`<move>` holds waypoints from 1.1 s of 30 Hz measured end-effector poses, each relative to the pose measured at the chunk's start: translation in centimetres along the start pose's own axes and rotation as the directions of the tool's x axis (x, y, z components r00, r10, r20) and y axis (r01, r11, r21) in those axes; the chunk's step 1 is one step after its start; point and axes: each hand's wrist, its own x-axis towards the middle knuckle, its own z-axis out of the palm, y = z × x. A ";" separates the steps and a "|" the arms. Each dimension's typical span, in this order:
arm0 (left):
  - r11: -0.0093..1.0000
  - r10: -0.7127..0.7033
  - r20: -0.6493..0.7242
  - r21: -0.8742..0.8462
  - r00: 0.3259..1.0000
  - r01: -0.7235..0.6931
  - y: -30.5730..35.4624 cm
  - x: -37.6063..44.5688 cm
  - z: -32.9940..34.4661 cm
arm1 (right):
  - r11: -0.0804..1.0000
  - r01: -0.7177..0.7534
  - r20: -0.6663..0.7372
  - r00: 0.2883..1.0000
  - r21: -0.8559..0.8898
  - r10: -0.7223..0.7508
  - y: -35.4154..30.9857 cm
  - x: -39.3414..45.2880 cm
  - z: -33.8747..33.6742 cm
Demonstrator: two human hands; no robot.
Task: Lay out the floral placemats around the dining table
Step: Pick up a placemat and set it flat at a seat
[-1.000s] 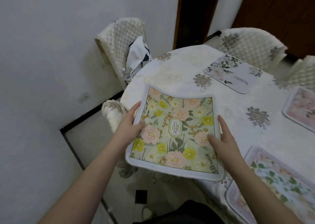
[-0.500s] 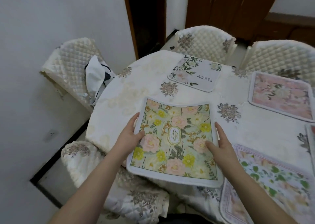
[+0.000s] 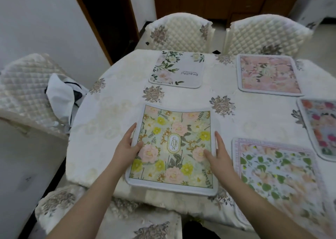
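A green and yellow floral placemat (image 3: 174, 147) with a "Garden" label is at the near edge of the round dining table (image 3: 116, 122). My left hand (image 3: 127, 146) grips its left edge, thumb on top. My right hand (image 3: 218, 153) grips its right edge. Its near edge hangs over the table's rim. Other placemats lie on the table: a white "Beautiful" one (image 3: 177, 69) at the far side, a pink one (image 3: 268, 75) at the far right, a red-flowered one (image 3: 321, 126) at the right edge, and a green-leaf one (image 3: 280, 177) beside my right hand.
Quilted cream chairs stand around the table: two at the far side (image 3: 180, 33) (image 3: 265, 35), one at the left (image 3: 27, 86) with a white bag (image 3: 61, 96) on it, and one close below me (image 3: 109, 217). A white wall is at the left.
My view has swung right and over the table, showing more placemats. The Garden placemat, still in both hands, has come further onto the table.
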 end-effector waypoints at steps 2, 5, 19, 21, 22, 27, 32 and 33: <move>1.000 0.007 0.031 -0.006 1.000 -0.007 -0.8 1.1 -0.1 | 1.000 -0.023 -0.031 0.999 0.019 0.024 0.7 -0.4 0.8; 1.000 0.025 0.080 -0.011 0.997 -0.024 -2.2 2.3 -0.4 | 0.997 -0.057 -0.104 0.993 0.053 0.062 1.4 -0.9 2.2; 0.996 0.079 0.192 -0.048 0.978 -0.071 -10.1 2.3 -5.9 | 0.984 -0.170 -0.200 0.964 0.051 0.177 0.8 -6.5 10.6; 0.997 0.072 0.200 -0.041 0.977 -0.065 -10.7 2.3 -6.4 | 0.986 -0.167 -0.210 0.964 0.010 0.165 0.9 -6.6 11.5; 0.998 0.065 0.202 -0.038 0.977 -0.059 -11.0 2.4 -6.5 | 0.986 -0.167 -0.220 0.962 -0.009 0.161 0.9 -6.7 11.8; 0.998 0.056 0.218 -0.048 0.974 -0.046 -11.6 3.5 -6.3 | 0.974 -0.207 -0.289 0.942 -0.095 0.172 1.2 -5.8 12.1; 0.995 0.042 0.223 -0.093 0.974 -0.022 -12.0 4.4 -4.7 | 0.965 -0.240 -0.330 0.924 -0.109 0.192 2.0 -4.0 11.7; 0.995 0.031 0.227 -0.099 0.974 -0.009 -12.2 4.5 -4.4 | 0.962 -0.241 -0.338 0.922 -0.127 0.186 2.2 -3.7 11.6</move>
